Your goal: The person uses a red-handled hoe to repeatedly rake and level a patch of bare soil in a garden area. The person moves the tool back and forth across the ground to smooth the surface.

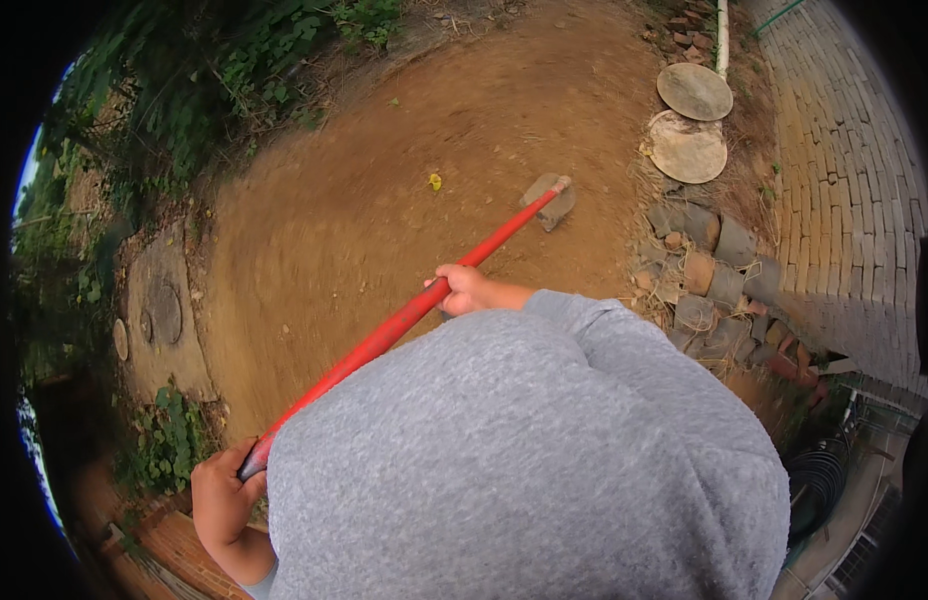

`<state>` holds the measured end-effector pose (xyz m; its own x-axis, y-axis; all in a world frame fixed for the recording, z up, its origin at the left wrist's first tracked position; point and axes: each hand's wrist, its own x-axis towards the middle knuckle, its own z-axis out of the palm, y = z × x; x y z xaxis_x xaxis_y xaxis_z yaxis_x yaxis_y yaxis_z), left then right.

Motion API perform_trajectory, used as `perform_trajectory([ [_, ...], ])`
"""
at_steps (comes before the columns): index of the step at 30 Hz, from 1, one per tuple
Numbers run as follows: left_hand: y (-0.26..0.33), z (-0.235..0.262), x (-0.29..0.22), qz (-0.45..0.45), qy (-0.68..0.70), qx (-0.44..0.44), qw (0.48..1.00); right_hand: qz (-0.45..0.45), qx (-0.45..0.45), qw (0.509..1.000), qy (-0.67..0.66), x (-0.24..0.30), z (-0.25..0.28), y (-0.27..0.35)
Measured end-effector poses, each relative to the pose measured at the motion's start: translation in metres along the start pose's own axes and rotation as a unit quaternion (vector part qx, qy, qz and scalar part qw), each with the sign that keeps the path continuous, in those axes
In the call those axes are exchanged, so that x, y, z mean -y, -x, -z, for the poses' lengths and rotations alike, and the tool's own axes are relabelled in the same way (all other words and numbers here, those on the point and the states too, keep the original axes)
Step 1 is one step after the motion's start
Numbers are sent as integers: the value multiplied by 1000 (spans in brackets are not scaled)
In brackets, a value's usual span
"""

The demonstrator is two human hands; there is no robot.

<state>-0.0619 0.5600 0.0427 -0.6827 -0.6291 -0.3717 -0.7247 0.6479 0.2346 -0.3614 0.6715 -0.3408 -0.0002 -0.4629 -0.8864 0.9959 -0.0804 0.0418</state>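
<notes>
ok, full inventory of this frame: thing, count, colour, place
hoe: 1, red handle with grey-brown blade, slanting across the middle, blade on the soil
bare soil: 1 patch, orange-brown, centre
yellow leaf: 1, yellow, on the soil left of the blade
round slabs: 2, beige, upper right, overlapping
broken bricks and rubble: 1 pile, grey and tan, right of the soil
brick paving: 1 area, pale grey, far right
white pipe: 1, white, top right
plants: several, green, upper left and lower left
round cover: 1, grey, left in a slab
grey sweatshirt: 1, grey, lower centre
left hand: 1, fingers round the handle end, lower left
right hand: 1, gripping the handle mid-length
</notes>
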Motion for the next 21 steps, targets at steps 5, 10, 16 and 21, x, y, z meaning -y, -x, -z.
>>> perform_trajectory([
  [5, -20, -11, 8, 24, 50, 0, 998, 54, 24, 998, -13, 19, -4, 1],
  [10, -55, -27, 3, -4, 75, -22, 997, 114, -19, 993, -31, 60, -8, -11],
  [16, -77, -5, 3, -53, -16, -1, 998, 97, -59, 993, -44, 52, -17, -16],
  [21, -80, 17, 13, -90, -66, -2, 994, 60, -31, 996, -54, 29, -21, -12],
])
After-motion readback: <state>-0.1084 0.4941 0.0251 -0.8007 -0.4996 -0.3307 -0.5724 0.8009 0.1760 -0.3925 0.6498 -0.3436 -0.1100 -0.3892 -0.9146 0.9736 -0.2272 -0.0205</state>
